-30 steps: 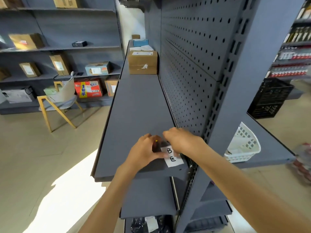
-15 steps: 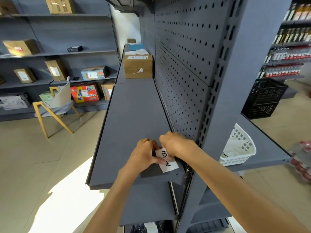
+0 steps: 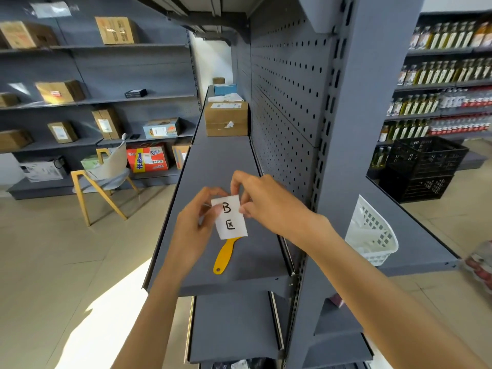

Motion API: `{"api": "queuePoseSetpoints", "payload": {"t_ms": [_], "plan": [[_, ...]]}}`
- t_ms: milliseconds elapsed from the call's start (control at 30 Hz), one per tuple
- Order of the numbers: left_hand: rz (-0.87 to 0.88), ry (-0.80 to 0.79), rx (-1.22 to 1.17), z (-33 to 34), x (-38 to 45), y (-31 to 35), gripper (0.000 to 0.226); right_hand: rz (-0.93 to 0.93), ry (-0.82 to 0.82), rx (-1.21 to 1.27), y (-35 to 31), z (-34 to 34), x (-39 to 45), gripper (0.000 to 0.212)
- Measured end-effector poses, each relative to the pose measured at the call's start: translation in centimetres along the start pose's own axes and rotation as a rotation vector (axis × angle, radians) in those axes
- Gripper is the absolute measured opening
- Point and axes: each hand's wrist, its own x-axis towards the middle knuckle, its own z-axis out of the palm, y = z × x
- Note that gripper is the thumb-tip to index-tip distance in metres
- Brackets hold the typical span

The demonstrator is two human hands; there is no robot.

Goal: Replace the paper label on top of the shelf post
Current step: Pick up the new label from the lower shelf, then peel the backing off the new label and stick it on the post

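A white paper label (image 3: 231,222) with a black "B" and a character below it hangs in the air above the grey shelf (image 3: 226,166). Both hands pinch its upper edge: my left hand (image 3: 194,225) at the top left corner, my right hand (image 3: 266,203) at the top right. Beneath the label a yellow plastic scraper (image 3: 225,255) lies flat on the shelf, its handle toward me. The grey shelf post (image 3: 354,129) rises just to the right of my right wrist; its top is out of view.
A cardboard box (image 3: 226,118) stands farther back on the same shelf against the pegboard (image 3: 282,83). A white plastic basket (image 3: 372,235) sits on the shelf right of the post. A yellow-legged chair (image 3: 103,179) and black crates (image 3: 423,166) stand on the floor.
Both hands have lifted the label off the shelf surface and raised it. The yellow scraper, hidden under the hands before, now lies exposed on the shelf. The camera has tilted upward.
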Motion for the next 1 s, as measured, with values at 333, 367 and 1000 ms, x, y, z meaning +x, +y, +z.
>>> {"api": "queuePoseSetpoints", "payload": {"t_ms": [333, 367, 1000], "plan": [[0.107, 0.13, -0.204, -3.3, -0.1, 9.9, 0.008, -0.205, 0.25, 0.216, -3.9, -6.2, -4.8, 0.015], [0.128, 0.14, -0.198, -3.1, 0.0, 10.8, 0.007, -0.209, 0.263, 0.251, -3.9, -6.7, -5.3, 0.016], [0.188, -0.028, -0.128, 6.6, 1.7, 20.9, 0.01, -0.147, 0.246, 0.244, 5.3, -16.2, -12.9, 0.013]]}}
